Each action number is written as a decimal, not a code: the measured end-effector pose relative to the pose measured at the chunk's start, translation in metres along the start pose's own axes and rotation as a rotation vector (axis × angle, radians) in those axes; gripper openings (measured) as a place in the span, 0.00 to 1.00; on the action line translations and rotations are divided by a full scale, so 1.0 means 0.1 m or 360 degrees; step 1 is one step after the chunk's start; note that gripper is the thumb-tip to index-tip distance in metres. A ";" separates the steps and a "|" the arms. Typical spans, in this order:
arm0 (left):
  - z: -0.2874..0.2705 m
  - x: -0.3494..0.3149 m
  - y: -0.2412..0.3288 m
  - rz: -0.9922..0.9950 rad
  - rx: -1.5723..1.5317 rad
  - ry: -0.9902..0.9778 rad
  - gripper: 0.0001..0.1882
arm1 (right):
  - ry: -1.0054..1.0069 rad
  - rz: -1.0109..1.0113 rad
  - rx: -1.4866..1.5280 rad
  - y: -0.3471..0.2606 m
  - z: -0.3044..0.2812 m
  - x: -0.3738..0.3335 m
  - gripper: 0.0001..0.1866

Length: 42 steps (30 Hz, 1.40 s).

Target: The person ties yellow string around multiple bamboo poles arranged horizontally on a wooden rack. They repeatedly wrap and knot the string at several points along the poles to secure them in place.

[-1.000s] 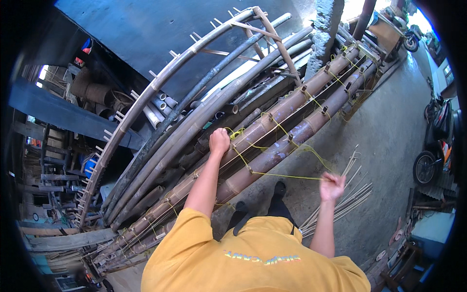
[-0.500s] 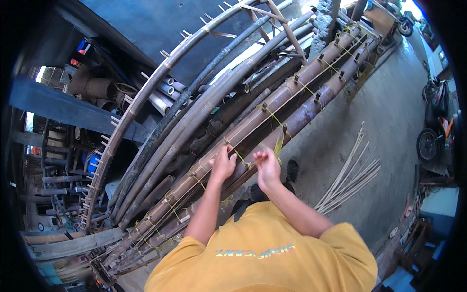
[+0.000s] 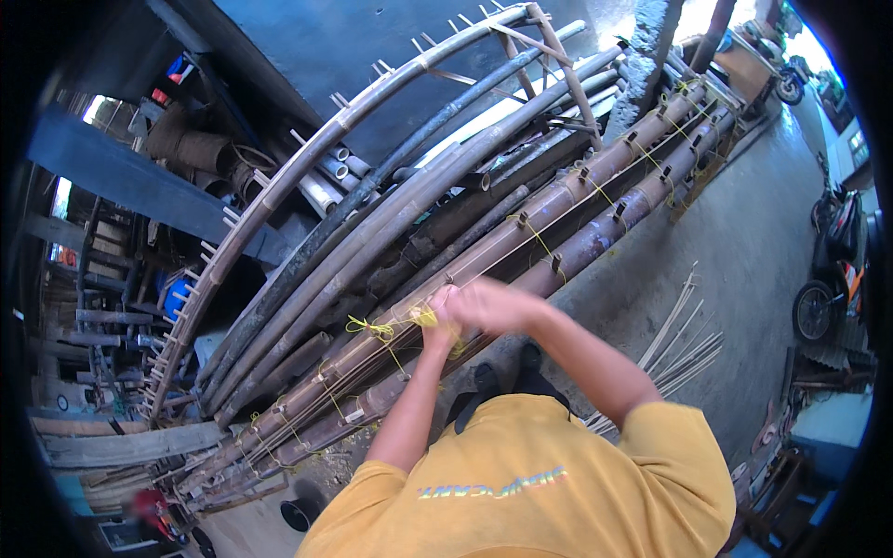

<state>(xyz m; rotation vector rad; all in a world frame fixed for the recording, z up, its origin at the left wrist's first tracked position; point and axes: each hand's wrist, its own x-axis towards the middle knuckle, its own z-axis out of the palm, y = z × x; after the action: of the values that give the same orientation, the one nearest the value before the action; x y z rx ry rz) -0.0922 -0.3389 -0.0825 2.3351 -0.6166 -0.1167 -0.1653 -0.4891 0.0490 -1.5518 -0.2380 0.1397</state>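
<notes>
Two long bamboo poles run diagonally side by side: a far pole [image 3: 549,200] and a near pole [image 3: 581,253]. Short dark pegs stand up from both, and thin yellow cord ties span between them. Over the far pole, my left hand [image 3: 441,325] is closed on yellow cord [image 3: 423,314], with loose loops spilling out to its left. My right hand [image 3: 498,307] crosses against the left one at the fingertips. It is smeared by motion, so its fingers and anything in them cannot be made out.
Behind the poles lie several more bamboo lengths [image 3: 409,209] and a curved pegged bamboo rail [image 3: 270,195]. Thin split sticks [image 3: 684,358] lie on the floor at right, with a motorcycle [image 3: 828,298] beyond. A black bucket [image 3: 299,513] stands at lower left.
My right hand has swung left from over the near pole to meet my left hand. The yellow cord that hung by the right hand now shows around the left. The view has shifted slightly.
</notes>
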 end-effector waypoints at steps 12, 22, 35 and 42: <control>-0.25 1.18 0.49 0.0166 -0.0157 0.0302 0.14 | 0.0184 -0.0007 -0.0854 0.96 0.46 -0.81 0.23; -0.94 0.79 -0.48 0.0129 0.0143 -0.0059 0.25 | 0.0025 0.0199 -0.0492 0.86 1.56 -0.58 0.19; -1.20 -0.68 -1.17 0.0176 0.0449 -0.0079 0.15 | 0.1152 -0.0466 -0.0459 0.17 2.62 0.85 0.16; -1.41 -0.56 -0.86 0.0046 0.0039 -0.0348 0.16 | 0.0452 0.0693 -0.1811 0.80 1.40 1.45 0.29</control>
<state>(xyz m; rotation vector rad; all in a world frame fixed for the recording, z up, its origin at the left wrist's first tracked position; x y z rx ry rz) -0.0717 -0.1716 -0.0393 2.3543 -0.7615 -0.3565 -0.0531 -0.3176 -0.0213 -2.7142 0.3234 0.1253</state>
